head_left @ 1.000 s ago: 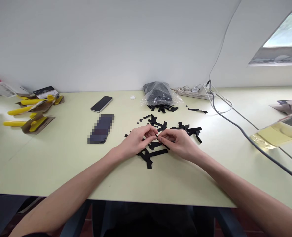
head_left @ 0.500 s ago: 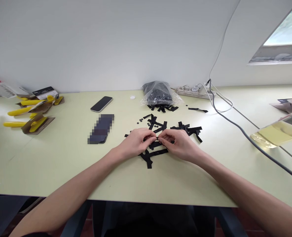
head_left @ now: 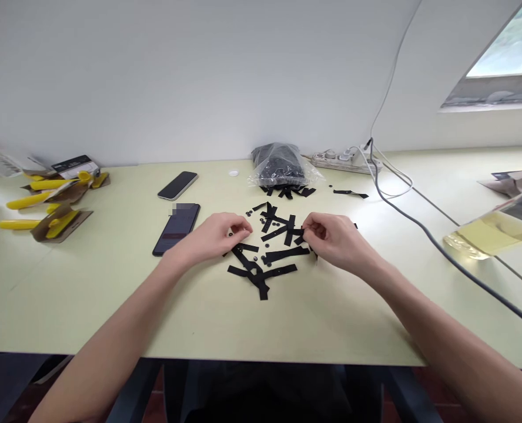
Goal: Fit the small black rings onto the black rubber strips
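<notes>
Head camera gives me both bare hands working above the pale green table (head_left: 199,317), well apart from each other. On my left hand (head_left: 214,238), the thumb and index fingertips come close together near the left side of the loose black fabric strips (head_left: 287,254); I can't tell whether anything is between them. My right hand (head_left: 335,242) has its thumb and curled fingers drawn together at the right side of the pile, with black strip ends showing beside and below them; whether they grip one, I can't make out. Strips lie crossed between the hands and nearer the table's front edge, and small round black fasteners (head_left: 267,245) are scattered among them. Behind the pile sits a clear plastic bag (head_left: 281,164) of black material, with more strips at its front and a white power strip (head_left: 347,164) to its right. Beyond my left hand lie a black smartphone (head_left: 179,220) and a silver-edged smartphone (head_left: 177,186); yellow-handled tools (head_left: 44,184) rest farther left.
</notes>
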`<control>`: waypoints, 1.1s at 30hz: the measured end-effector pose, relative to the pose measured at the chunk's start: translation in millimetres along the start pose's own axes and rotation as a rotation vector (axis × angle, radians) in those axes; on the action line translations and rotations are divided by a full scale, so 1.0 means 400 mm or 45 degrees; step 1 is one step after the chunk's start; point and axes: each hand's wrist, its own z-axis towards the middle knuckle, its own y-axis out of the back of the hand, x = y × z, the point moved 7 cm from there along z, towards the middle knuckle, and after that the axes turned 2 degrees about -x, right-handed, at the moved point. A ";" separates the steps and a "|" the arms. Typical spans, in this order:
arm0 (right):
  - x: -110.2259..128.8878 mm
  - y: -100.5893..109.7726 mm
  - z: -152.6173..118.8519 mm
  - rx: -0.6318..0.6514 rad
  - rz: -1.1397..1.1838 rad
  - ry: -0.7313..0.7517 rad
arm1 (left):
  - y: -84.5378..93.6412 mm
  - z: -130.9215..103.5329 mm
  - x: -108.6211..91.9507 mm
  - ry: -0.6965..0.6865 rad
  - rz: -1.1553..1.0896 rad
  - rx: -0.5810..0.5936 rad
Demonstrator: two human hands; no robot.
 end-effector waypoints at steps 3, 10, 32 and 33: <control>-0.032 0.035 0.007 0.017 -0.230 -0.051 | 0.017 -0.016 0.028 0.108 0.057 0.168; -0.065 0.063 0.011 0.034 -0.527 -0.190 | 0.012 -0.024 0.040 0.146 0.170 0.266; 0.098 -0.025 -0.042 -0.209 -0.134 0.477 | -0.025 -0.003 -0.077 -0.386 0.004 -0.228; 0.103 -0.036 -0.046 -0.156 -0.084 0.526 | -0.043 -0.004 -0.091 -0.429 -0.028 -0.216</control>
